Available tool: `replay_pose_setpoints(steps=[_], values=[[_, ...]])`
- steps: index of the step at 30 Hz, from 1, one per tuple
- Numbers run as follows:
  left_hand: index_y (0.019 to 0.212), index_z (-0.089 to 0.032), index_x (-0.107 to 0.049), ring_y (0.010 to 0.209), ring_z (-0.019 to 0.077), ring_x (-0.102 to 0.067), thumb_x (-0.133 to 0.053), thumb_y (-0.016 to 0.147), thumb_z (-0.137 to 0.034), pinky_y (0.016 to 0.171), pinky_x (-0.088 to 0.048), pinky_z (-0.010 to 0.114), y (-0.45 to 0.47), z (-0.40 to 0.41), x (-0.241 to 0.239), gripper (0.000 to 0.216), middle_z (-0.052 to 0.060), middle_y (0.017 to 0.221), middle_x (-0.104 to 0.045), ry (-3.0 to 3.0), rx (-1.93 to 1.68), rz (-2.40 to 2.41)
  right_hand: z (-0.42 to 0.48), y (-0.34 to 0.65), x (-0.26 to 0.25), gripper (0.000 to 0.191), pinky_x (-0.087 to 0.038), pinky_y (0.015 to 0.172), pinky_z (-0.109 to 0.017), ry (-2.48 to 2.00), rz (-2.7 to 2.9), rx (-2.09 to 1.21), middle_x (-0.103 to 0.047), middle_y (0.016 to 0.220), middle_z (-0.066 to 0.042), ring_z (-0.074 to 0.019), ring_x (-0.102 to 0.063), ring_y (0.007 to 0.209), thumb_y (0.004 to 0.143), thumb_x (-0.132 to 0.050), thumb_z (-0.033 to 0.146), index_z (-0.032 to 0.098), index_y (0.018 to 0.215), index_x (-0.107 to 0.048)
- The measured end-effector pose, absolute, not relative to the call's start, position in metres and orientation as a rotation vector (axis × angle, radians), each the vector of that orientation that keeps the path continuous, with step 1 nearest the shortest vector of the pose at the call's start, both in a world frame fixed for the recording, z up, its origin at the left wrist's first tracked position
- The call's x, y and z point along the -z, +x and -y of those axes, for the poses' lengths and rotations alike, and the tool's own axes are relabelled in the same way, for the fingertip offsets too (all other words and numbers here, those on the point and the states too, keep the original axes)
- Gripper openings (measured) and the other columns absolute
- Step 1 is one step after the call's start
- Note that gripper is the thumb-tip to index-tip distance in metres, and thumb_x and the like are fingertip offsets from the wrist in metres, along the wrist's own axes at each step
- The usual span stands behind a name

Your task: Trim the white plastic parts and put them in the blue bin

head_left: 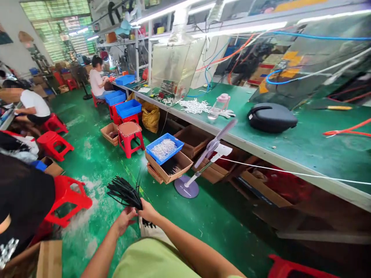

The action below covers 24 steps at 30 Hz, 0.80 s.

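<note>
**Both hands gathering a bundle of black strips**

The right hand [147,210] is closing around the lower end of a bundle of black strips [124,192], fingers wrapped and pinching it tight. The left hand [125,219] is curling at the bundle's base from about seven o'clock, fingertips touching the strips. The loose ends are fanning out toward ten o'clock, low over the green floor [220,216].

Done well, this seems to call for squaring the ends while the right hand is keeping a firm grip, so no strip is slipping out of the fan.

At one o'clock, a blue tray [164,147] of white pieces is sitting on a cardboard box [174,166]. Just beyond, a purple-based stand [187,187] is leaning beside the desk [304,146]. Red stools [67,199] are standing at nine o'clock. Other people are sitting well apart.
</note>
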<state>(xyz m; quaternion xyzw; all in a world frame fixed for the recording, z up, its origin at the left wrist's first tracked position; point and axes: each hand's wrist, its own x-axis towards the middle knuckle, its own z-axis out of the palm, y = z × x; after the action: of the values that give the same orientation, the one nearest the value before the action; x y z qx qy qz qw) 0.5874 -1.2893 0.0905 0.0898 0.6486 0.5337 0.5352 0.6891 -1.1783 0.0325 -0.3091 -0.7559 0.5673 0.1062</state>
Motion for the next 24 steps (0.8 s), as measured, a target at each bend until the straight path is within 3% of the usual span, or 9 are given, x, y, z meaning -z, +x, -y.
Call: replay_pose_setpoints(steps=[5,10,14,17,20,24], values=[[0.095,-0.013,-0.068,0.098,0.0279,-0.064,-0.078,0.056,-0.014,0.085,-0.050,0.035,0.493,1.138,-0.098,0.040,0.011,0.092,-0.071,0.038,-1.425,-1.428,1.070,0.565,-0.042,0.086,-0.036,0.098,-0.037,-0.653,2.333,-1.650,-0.049,0.132,-0.020,-0.0318,-0.044,0.121,0.054,-0.063,0.009,0.008,0.136,-0.039],[0.103,-0.014,-0.065,0.091,0.0252,-0.067,-0.064,0.069,-0.014,0.087,-0.051,0.037,0.389,1.017,-0.113,0.035,0.009,0.090,-0.072,-0.071,-1.451,-1.446,0.948,0.473,-0.080,0.090,-0.030,0.101,-0.052,-0.479,2.567,-1.434,-0.033,0.143,-0.020,-0.0378,-0.032,0.128,0.057,-0.069,0.019,0.016,0.141,-0.035],[0.095,-0.016,-0.060,0.079,0.0172,-0.068,-0.056,0.074,-0.009,0.080,-0.053,0.029,0.331,0.929,-0.121,0.023,0.005,0.080,-0.070,-0.137,-1.591,-1.405,0.852,0.437,-0.101,0.088,-0.032,0.097,-0.054,-0.502,2.484,-1.577,-0.039,0.137,-0.015,-0.0362,-0.037,0.122,0.058,-0.076,0.038,0.026,0.137,-0.041],[0.088,-0.019,-0.053,0.064,0.0133,-0.065,-0.055,0.073,-0.005,0.069,-0.054,0.027,0.293,0.864,-0.113,0.020,0.001,0.076,-0.068,-0.209,-1.579,-1.469,0.787,0.430,-0.079,0.074,-0.035,0.097,-0.045,-0.603,2.124,-1.841,-0.049,0.129,-0.011,-0.0293,-0.046,0.115,0.064,-0.073,0.042,0.025,0.132,-0.049],[0.086,-0.019,-0.050,0.058,0.0122,-0.063,-0.055,0.072,-0.004,0.064,-0.053,0.027,0.255,0.791,-0.093,0.021,0.000,0.073,-0.066,-0.205,-1.453,-1.510,0.729,0.433,-0.028,0.061,-0.043,0.091,-0.037,-1.016,1.481,-2.075,-0.059,0.117,-0.011,-0.0253,-0.055,0.105,0.068,-0.070,0.041,0.019,0.123,-0.057],[0.081,-0.018,-0.048,0.054,0.0117,-0.060,-0.053,0.071,-0.002,0.059,-0.051,0.026,0.216,0.673,-0.063,0.019,0.000,0.064,-0.061,-0.148,-1.200,-1.545,0.666,0.437,0.043,0.051,-0.050,0.077,-0.035,-1.759,0.576,-1.943,-0.065,0.102,-0.014,-0.0264,-0.062,0.096,0.069,-0.069,0.045,0.015,0.109,-0.062]])
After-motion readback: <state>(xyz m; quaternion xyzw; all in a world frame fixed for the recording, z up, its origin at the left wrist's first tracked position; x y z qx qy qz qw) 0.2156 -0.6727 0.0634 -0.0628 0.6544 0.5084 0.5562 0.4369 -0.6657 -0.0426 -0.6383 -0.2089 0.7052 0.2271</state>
